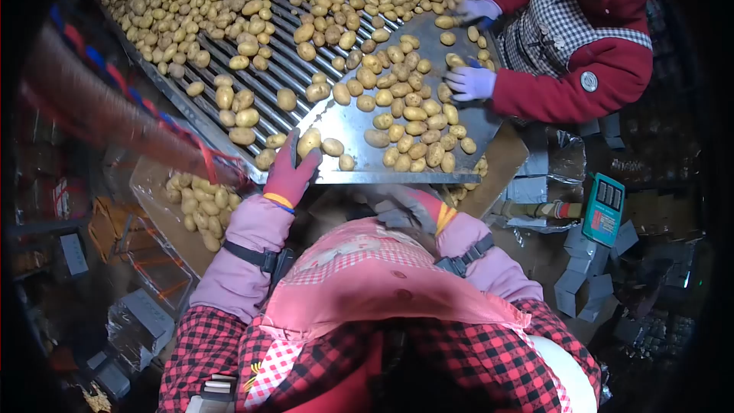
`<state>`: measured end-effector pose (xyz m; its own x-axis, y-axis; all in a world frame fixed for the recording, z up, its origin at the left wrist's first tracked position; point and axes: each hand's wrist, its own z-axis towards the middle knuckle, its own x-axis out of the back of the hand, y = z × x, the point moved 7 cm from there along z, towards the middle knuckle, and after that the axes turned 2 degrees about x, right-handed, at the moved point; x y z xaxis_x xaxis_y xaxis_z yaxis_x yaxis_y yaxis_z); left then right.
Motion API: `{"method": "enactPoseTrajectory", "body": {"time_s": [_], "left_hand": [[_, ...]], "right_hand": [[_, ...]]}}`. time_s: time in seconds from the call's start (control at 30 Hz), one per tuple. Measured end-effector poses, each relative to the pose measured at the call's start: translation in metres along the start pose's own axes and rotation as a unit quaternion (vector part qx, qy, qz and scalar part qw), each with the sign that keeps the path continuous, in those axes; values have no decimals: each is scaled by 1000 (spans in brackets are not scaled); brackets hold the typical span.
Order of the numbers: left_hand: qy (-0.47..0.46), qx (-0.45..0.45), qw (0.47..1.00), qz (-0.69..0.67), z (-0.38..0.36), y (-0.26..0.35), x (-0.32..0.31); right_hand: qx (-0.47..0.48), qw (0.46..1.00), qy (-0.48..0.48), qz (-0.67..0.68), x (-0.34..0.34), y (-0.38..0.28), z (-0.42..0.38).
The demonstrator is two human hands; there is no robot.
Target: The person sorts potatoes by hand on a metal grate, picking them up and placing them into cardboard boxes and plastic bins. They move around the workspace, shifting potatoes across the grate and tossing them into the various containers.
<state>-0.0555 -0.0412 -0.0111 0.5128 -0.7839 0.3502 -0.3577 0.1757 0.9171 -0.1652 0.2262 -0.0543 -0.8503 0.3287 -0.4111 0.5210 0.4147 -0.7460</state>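
My left hand [294, 168], in a pink and grey glove, is at the near left edge of the metal sorting table [340, 118]. A potato [309, 141] sits between its fingers and thumb. My right hand [409, 208], gloved the same way, is just below the table's front lip, in front of my pink apron [367, 283]. Its grey fingers stretch to the left, apart, with nothing visible in them; shadow dims them. Many loose potatoes [417, 113] lie on the smooth plate beyond my hands.
Potatoes cover the roller bars [279, 38] behind the plate. Across the right side, a co-worker's purple-gloved hands [472, 82] touch potatoes. Cartons with potatoes [200, 203] stand below the table, left and right. A teal device [604, 209] lies at right; a rope-wrapped pole [130, 99] crosses at left.
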Motion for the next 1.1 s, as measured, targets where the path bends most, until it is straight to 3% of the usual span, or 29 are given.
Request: {"method": "enactPoseTrajectory", "body": {"time_s": [0.03,0.07,0.1,0.13,0.2,0.23,0.3,0.37,0.43,0.5,0.57,0.63,0.7,0.77,0.83,0.9,1.0,1.1], "left_hand": [[50,-46,992,102,7,10,11],[117,-69,944,301,14,-2,19],[125,-7,903,411,10,3,14],[102,29,894,435,15,-4,11],[67,52,876,474,28,-1,-5],[46,48,866,496,30,8,-18],[-56,-59,852,517,35,33,-52],[-202,-117,948,219,46,43,-87],[-106,-221,967,70,46,70,-83],[18,-283,944,165,56,87,-51],[125,-265,926,239,62,74,-9],[199,-188,896,350,58,42,21],[194,-139,865,441,49,13,30],[179,-124,882,417,50,2,28],[184,-99,883,421,54,5,28],[191,-81,892,403,55,-1,34],[189,-63,897,395,57,-2,38],[183,-49,897,400,57,-9,39]], "right_hand": [[47,995,8,-83,6,-4,3],[58,993,32,-96,16,-3,-3],[69,990,56,-110,24,-2,-10],[67,989,100,-83,33,-8,-14],[4,968,219,122,63,-28,-10],[34,967,251,33,75,-43,-1],[78,936,312,-141,93,-58,6],[103,910,324,-236,97,-68,14],[121,913,292,-257,94,-83,37],[115,927,283,-218,105,-94,55],[99,940,274,-175,113,-92,69],[201,866,280,-361,124,-113,81],[161,869,303,-357,138,-148,99],[225,828,339,-386,141,-200,125],[238,822,351,-380,168,-224,177],[216,772,364,-474,182,-266,240],[101,718,363,-586,158,-329,309],[13,665,342,-664,130,-340,340]]}}
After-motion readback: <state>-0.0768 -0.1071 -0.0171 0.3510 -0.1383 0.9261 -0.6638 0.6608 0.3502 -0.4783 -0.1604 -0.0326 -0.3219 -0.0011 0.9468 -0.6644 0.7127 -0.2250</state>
